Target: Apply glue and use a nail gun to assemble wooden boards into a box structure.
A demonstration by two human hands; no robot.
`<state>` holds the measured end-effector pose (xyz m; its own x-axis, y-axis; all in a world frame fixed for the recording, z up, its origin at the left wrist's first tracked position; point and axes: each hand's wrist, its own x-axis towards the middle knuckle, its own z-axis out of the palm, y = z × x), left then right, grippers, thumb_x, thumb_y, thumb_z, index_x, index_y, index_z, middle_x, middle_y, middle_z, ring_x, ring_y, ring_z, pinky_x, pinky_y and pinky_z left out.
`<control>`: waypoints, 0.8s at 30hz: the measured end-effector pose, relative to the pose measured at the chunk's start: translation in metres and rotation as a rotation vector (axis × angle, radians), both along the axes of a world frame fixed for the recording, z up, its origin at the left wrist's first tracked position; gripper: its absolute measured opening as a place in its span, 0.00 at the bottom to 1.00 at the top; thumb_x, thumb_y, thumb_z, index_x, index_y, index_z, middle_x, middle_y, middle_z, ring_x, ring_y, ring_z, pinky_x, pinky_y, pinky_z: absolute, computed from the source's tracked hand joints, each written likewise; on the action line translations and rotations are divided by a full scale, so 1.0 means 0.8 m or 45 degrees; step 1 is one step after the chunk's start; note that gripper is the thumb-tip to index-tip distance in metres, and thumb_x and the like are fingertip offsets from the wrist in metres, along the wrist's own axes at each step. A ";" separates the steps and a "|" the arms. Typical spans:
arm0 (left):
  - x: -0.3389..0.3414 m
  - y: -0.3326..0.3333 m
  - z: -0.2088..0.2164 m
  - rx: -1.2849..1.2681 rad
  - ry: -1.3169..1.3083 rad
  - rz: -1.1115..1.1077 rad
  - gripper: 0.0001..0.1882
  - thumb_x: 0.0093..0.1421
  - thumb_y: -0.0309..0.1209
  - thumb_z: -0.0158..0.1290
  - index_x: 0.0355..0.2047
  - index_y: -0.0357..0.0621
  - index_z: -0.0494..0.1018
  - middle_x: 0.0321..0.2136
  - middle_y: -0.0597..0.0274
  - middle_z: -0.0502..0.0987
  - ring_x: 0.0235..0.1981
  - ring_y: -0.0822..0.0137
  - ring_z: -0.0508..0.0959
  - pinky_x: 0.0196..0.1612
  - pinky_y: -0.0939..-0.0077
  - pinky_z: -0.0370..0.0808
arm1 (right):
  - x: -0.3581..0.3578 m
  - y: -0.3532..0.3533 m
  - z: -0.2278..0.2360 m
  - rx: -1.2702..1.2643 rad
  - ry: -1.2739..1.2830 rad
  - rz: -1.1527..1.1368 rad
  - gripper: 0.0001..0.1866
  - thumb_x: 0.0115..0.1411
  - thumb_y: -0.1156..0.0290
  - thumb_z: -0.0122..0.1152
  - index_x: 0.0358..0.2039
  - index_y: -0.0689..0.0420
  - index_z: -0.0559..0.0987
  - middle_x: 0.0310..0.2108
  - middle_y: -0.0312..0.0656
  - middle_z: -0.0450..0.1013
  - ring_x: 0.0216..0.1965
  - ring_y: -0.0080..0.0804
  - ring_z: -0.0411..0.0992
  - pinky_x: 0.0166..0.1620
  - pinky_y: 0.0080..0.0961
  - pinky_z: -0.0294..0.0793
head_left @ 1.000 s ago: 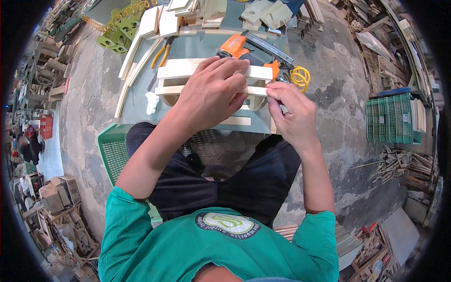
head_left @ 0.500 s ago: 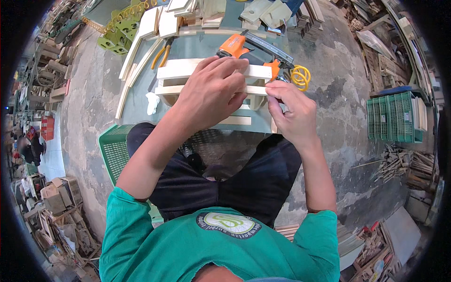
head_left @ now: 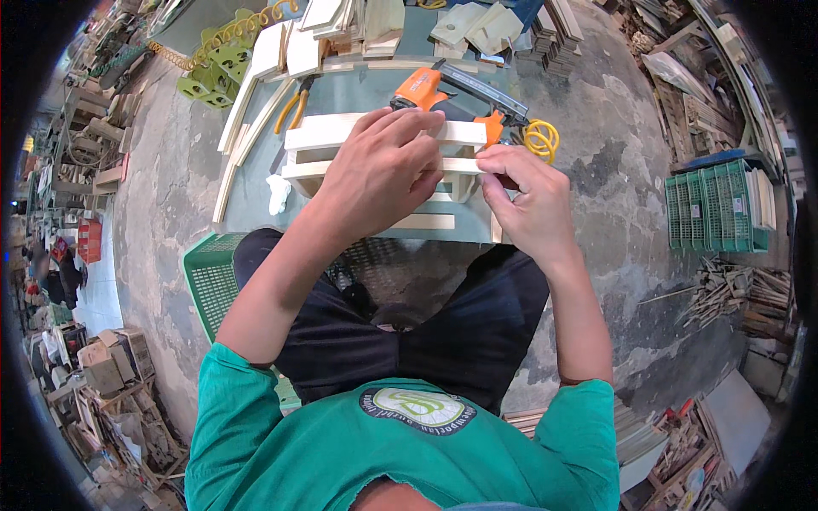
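Note:
A small pale wooden crate frame [head_left: 319,132] stands on the grey-green work table [head_left: 256,192] in front of me. Across its near side lies a narrow wooden slat [head_left: 300,170]. My left hand [head_left: 382,166] reaches over the frame, fingers on the far board and thumb curled back near the slat; its palm hides the middle of both pieces. At the slat's right end, my right hand [head_left: 532,196] pinches the wood between thumb and bent fingers. Just behind the frame rests an orange and black nail gun [head_left: 422,85], touched by neither hand.
Yellow-handled pliers [head_left: 294,109] and a crumpled white scrap [head_left: 278,194] lie left of the frame. A yellow coiled hose [head_left: 541,140] is at the nail gun's right. Wood pieces [head_left: 383,25] are piled at the back. A green crate [head_left: 210,277] stands by my left leg.
The whole view has tilted and shifted slightly. Both hands keep nearly the same hold on the frame and slat; the nail gun has not moved on the table.

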<state>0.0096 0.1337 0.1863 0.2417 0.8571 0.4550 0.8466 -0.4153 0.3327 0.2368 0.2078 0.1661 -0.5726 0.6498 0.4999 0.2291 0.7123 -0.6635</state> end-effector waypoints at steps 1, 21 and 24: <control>0.000 0.000 0.000 -0.005 -0.006 0.000 0.09 0.56 0.26 0.67 0.32 0.42 0.75 0.55 0.54 0.79 0.57 0.49 0.80 0.65 0.49 0.72 | 0.000 0.001 0.000 -0.011 0.003 0.004 0.10 0.56 0.83 0.68 0.39 0.61 0.82 0.42 0.43 0.83 0.38 0.39 0.84 0.41 0.31 0.84; 0.000 0.001 -0.001 0.000 -0.010 -0.001 0.10 0.54 0.26 0.67 0.31 0.42 0.75 0.55 0.52 0.80 0.56 0.50 0.80 0.65 0.48 0.72 | -0.004 -0.066 -0.038 -0.994 0.784 -0.160 0.19 0.70 0.82 0.58 0.60 0.68 0.71 0.56 0.56 0.79 0.56 0.33 0.79 0.59 0.26 0.77; 0.001 0.001 -0.002 -0.032 -0.009 0.022 0.07 0.57 0.28 0.64 0.30 0.44 0.75 0.56 0.56 0.79 0.59 0.53 0.79 0.67 0.49 0.69 | -0.004 -0.069 -0.037 -0.996 0.769 -0.198 0.20 0.70 0.82 0.58 0.61 0.67 0.71 0.56 0.56 0.79 0.57 0.33 0.79 0.59 0.26 0.77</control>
<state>0.0105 0.1343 0.1850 0.2233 0.8725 0.4346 0.8513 -0.3917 0.3490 0.2337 0.1528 0.1366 -0.2448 0.9664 0.0784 -0.2475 0.0159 -0.9688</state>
